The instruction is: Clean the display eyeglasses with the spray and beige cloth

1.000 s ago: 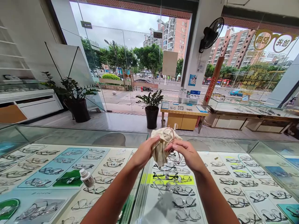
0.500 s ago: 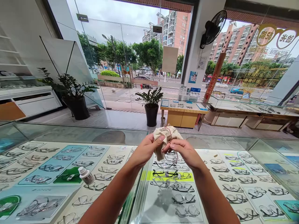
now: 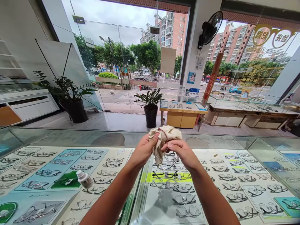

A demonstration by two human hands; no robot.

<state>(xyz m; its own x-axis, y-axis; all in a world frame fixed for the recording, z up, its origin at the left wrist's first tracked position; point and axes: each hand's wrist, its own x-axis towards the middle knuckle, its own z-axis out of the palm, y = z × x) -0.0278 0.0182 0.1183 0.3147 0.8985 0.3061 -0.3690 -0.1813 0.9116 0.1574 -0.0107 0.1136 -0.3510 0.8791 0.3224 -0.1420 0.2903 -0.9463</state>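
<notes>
A cream cloth is bunched around a pair of thin reddish-brown glasses above the glass display case. My left hand pinches the cloth, its thumb pressed over a rim of the glasses. My right hand closes its fingertips on the frame of the glasses, just below the cloth. Folds of cloth hide part of the glasses and some of my fingers. A white bottle stands on the glass to the left of my forearms.
Rows of eyeglasses lie inside the glass display case under my arms. Beyond it are potted plants, a small display table, more showcases and a wall fan.
The cloth has spread wider and hangs lower between my hands. Both hands have shifted slightly left in view, still holding the cloth and glasses.
</notes>
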